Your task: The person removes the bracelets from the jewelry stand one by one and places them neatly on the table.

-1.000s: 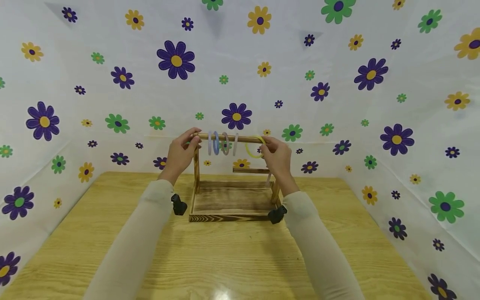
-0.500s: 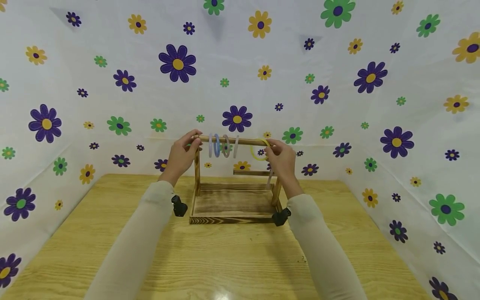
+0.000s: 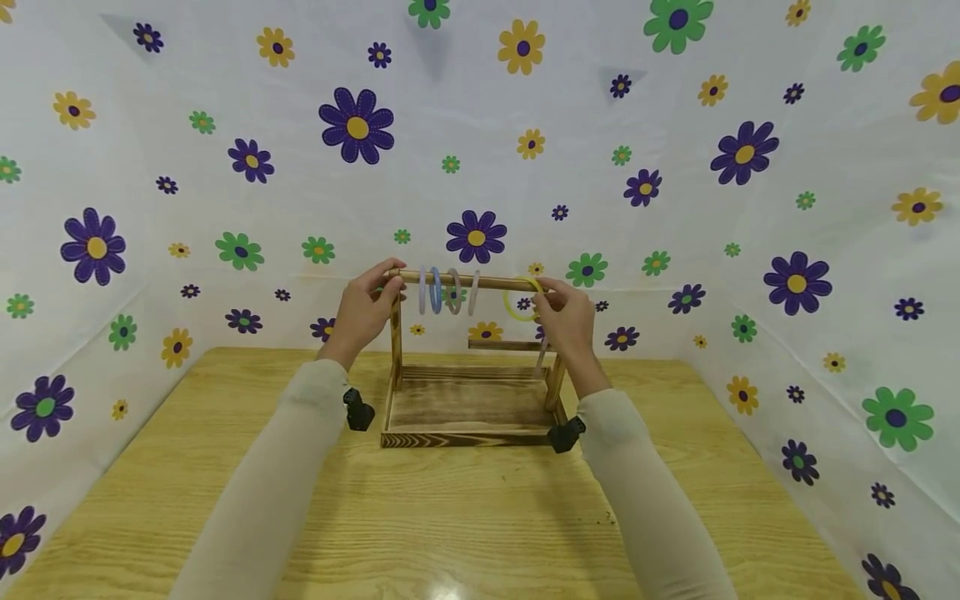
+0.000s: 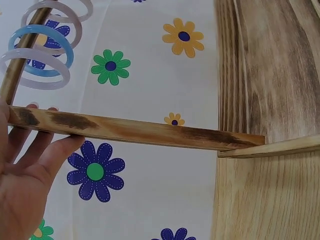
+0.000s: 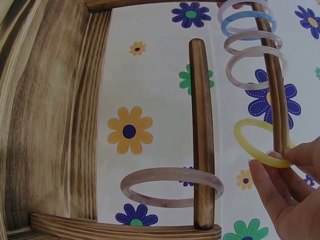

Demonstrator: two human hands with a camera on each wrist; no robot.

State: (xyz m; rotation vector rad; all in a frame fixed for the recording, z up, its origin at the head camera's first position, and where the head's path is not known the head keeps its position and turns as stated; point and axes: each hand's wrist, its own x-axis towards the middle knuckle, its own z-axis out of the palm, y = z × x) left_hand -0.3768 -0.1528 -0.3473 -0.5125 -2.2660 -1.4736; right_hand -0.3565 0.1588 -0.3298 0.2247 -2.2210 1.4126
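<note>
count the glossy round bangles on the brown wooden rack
6. On the long, rounded brown wooden bar above, left to right: lavender bangle, blue bangle, mauve bangle, pale pink bangle, yellow bangle. On the shorter wooden bar below: pinkish-grey bangle.

Both arms (image 3: 258, 483) are stretched forward, sleeved to the wrists. The left hand (image 3: 362, 312) is raised, its thumb set opposite the fingers; the right hand (image 3: 570, 323) is held similarly, fingers bent.

Yellow ring (image 5: 245, 145), blue ring (image 4: 42, 73), flower-patterned white backdrop (image 3: 420, 192)
</note>
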